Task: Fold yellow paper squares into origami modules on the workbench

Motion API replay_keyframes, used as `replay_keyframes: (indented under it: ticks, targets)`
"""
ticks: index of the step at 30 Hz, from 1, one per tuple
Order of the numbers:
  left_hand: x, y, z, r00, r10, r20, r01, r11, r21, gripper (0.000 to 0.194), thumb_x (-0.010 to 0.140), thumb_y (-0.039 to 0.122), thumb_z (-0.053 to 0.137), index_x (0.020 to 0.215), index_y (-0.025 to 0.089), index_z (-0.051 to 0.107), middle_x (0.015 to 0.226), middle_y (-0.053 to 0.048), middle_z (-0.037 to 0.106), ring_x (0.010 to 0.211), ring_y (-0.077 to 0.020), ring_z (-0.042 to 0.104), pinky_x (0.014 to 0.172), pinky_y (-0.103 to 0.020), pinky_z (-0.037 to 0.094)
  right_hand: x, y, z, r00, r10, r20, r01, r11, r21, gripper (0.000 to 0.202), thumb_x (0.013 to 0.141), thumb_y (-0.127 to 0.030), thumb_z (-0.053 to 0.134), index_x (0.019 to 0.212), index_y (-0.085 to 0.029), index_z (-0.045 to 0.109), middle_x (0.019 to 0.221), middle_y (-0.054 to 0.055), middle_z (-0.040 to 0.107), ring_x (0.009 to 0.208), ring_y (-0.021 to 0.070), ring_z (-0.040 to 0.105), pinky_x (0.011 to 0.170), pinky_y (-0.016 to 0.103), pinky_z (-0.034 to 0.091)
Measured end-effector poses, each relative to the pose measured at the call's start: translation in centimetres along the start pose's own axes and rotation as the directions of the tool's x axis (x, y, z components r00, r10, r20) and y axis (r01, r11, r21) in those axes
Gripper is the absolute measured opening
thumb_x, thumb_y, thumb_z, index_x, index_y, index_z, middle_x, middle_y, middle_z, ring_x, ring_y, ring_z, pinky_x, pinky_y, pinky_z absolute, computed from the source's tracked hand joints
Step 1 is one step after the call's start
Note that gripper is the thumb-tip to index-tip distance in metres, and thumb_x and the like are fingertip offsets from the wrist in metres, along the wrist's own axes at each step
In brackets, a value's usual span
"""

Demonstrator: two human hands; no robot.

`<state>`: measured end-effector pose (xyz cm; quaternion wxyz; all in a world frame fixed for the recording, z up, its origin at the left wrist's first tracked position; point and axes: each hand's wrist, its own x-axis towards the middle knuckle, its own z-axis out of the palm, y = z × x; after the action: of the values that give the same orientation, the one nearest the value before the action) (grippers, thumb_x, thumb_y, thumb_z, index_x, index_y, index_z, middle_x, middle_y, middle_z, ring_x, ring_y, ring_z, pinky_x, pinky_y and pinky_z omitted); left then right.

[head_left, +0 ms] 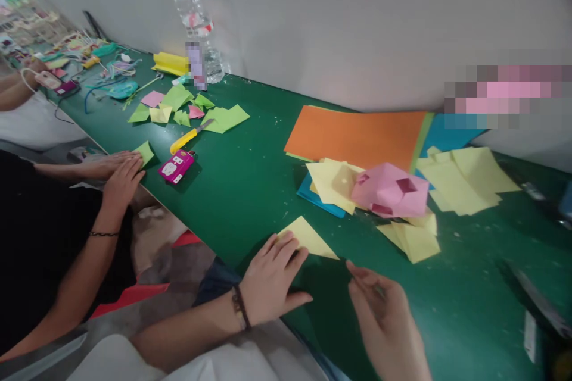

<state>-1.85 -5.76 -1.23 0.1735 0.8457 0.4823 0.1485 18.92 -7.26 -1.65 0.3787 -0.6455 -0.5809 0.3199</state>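
"Looking from biggest to smallest, what's there?"

"A green table (250, 161), then an orange sheet (357, 134) lying near the wall."

"And the hands?"

"The left hand (273, 277) lies palm down, fingers spread, clamped on nothing. On the right hand (393, 315), thumb and forefinger are close together; I can't tell whether they meet or pinch anything."

"What's smaller?"

"A pink folded paper (388, 190), then the pale yellow paper (316, 239), flat on the table, partly under the left fingertips (its far side is hidden, so I can't vouch for the whole shape). One pointed corner sits just beside the right fingertips."

"How would it handle?"

"Feather-light, I'd judge, stiff enough to keep a crease but easy to bend or tear. It could skid on that smooth tabletop, so I'd press its middle flat and pinch the pointed corner lightly."
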Motion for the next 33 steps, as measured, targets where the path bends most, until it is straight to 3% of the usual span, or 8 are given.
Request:
replay_keyframes:
  ticks: [5,10,13,16,20,23,27,33]
  targets:
    - [0.0,0.7,-0.1,0.999,-0.020,-0.036,0.021,1.000,0.013,0.072,0.084,0.058,0.057,0.139,0.015,0.040,0.137,-0.015,0.047,0.137,-0.0301,0.034,0.114,-0.047,0.031,2.6,-1.1,-0.7,0.939,-0.343,-0.009,0.306,0.847,-0.434,0.028,0.090,-0.046,0.050,0.098,-0.021,0.058,0.089,0.010,0.066,0.080,0.0222,0.065,0.066,0.033,0.050]
    - [1.4,-0.4,-1.1,0.999,0.021,-0.032,-0.021,0.999,0.027,0.041,0.093,0.038,0.052,0.128,0.017,0.050,0.122,-0.010,0.058,0.122,-0.0237,0.049,0.096,-0.038,0.045,5.9,-1.0,1.3,0.754,-0.631,0.181,0.630,0.619,-0.469,0.020,0.094,-0.034,0.045,0.094,-0.019,0.058,0.081,0.008,0.065,0.074,0.0204,0.059,0.071,0.034,0.046]
    - [3.4,-2.6,-1.8,0.992,0.126,0.008,-0.127,0.991,0.042,0.026,0.093,0.017,0.048,0.114,0.020,0.063,0.110,-0.006,0.065,0.100,-0.0181,0.058,0.084,-0.032,0.048,6.7,-0.2,2.3,0.705,-0.673,0.224,0.675,0.540,-0.503,0.018,0.094,-0.030,0.045,0.089,-0.018,0.057,0.076,0.007,0.063,0.069,0.0198,0.055,0.068,0.034,0.044]
    - [5.2,-4.8,-2.4,0.965,0.252,0.071,-0.256,0.965,0.053,0.026,0.091,0.010,0.050,0.105,0.019,0.070,0.119,-0.006,0.064,0.101,-0.0170,0.058,0.089,-0.030,0.047,6.6,0.3,2.6,0.702,-0.673,0.233,0.659,0.489,-0.572,0.016,0.093,-0.028,0.047,0.089,-0.017,0.058,0.077,0.008,0.062,0.070,0.0198,0.053,0.066,0.033,0.041]
    - [6.0,-6.4,-2.8,0.959,0.277,0.054,-0.279,0.960,0.026,0.025,0.097,0.027,0.047,0.098,0.026,0.073,0.119,0.000,0.067,0.122,-0.0215,0.050,0.104,-0.040,0.038,6.0,-0.2,2.3,0.713,-0.661,0.233,0.626,0.451,-0.636,0.012,0.092,-0.025,0.049,0.085,-0.018,0.056,0.076,0.007,0.061,0.071,0.0199,0.051,0.064,0.031,0.037]
    - [5.9,-7.0,-2.9,0.951,0.291,0.104,-0.286,0.956,-0.059,0.027,0.097,0.021,0.045,0.110,0.029,0.068,0.122,0.002,0.066,0.130,-0.0171,0.046,0.116,-0.041,0.023,5.7,-1.0,2.4,0.738,-0.629,0.243,0.600,0.448,-0.663,0.014,0.091,-0.025,0.052,0.078,-0.019,0.053,0.072,0.005,0.058,0.069,0.0190,0.049,0.063,0.030,0.033]
    - [5.8,-7.4,-2.9,0.959,0.263,0.106,-0.247,0.958,-0.145,0.036,0.097,0.016,0.042,0.129,0.028,0.056,0.126,0.002,0.065,0.132,-0.0139,0.046,0.117,-0.039,0.022,5.1,-2.1,3.4,0.735,-0.617,0.279,0.612,0.428,-0.665,0.022,0.091,-0.024,0.052,0.070,-0.021,0.048,0.064,0.002,0.051,0.066,0.0185,0.046,0.062,0.031,0.030]
    - [5.6,-7.3,-2.9,0.952,0.296,0.075,-0.287,0.951,-0.110,0.031,0.094,0.014,0.045,0.112,0.027,0.067,0.129,0.000,0.062,0.132,-0.0161,0.046,0.116,-0.041,0.024,5.2,-2.9,3.5,0.739,-0.612,0.282,0.632,0.486,-0.603,0.021,0.092,-0.022,0.050,0.071,-0.021,0.047,0.063,0.001,0.050,0.063,0.0167,0.046,0.062,0.030,0.029]
